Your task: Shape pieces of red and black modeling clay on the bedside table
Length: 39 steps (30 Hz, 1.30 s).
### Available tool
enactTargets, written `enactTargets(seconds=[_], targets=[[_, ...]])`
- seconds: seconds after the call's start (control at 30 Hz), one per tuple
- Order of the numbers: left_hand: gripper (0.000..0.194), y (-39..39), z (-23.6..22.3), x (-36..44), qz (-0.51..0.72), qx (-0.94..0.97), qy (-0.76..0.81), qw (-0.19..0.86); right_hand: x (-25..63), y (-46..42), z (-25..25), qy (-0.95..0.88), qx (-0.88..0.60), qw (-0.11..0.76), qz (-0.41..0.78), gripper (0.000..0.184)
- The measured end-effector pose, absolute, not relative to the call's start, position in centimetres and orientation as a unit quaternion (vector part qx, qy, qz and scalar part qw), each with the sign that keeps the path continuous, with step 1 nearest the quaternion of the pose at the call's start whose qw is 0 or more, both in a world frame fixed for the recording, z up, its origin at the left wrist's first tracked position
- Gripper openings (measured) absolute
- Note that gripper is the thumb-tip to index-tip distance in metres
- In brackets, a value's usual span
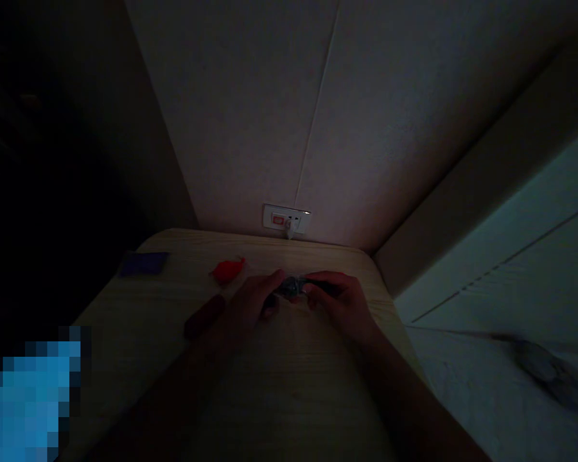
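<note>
Pinching a small, dark, glossy-looking item (291, 287) at opposite ends, the left fingers (275, 278) and right fingers (313, 290) hold it between them over the pale wooden surface (293, 378), a rounded red packet (228, 271) lying to their left. It looks light and slippery, perhaps soft; those ends seem safest to grip.

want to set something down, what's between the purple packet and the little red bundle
Only bare wooden tabletop shows between the purple packet and the little red bundle, in the dim head view.
</note>
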<state>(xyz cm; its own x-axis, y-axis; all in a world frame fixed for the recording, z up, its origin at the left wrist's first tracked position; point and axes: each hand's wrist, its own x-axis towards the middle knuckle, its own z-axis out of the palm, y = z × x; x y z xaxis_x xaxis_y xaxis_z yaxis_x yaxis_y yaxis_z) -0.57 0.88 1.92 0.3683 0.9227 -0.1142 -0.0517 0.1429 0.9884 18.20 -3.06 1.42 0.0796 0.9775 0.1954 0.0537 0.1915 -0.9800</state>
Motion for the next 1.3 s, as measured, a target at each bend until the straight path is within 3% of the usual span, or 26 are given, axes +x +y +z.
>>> enactTargets(seconds=[0.33,0.6,0.83,1.07,1.3], targets=[[0.044,0.6,0.7,-0.1,0.376,0.558,0.437,0.597,18.4,-3.0,1.0,-0.530,-0.495,0.546,0.419,0.024],[0.055,0.6,1.6,-0.3,0.412,0.571,0.407,0.582,18.7,-2.9,0.7,-0.529,-0.504,0.532,0.428,0.023],[0.016,0.9,1.7,-0.8,0.458,0.641,0.448,0.423,18.7,-2.4,1.1,-0.432,-0.492,0.562,0.505,0.027],[0.018,0.4,2.9,-0.8,0.488,0.591,0.438,0.469,18.2,-2.7,1.1,-0.380,-0.443,0.569,0.579,0.026],[0.022,1.0,1.7,-0.9,0.424,0.598,0.495,0.465,18.5,-2.6,0.9,-0.430,-0.462,0.568,0.529,0.037]])
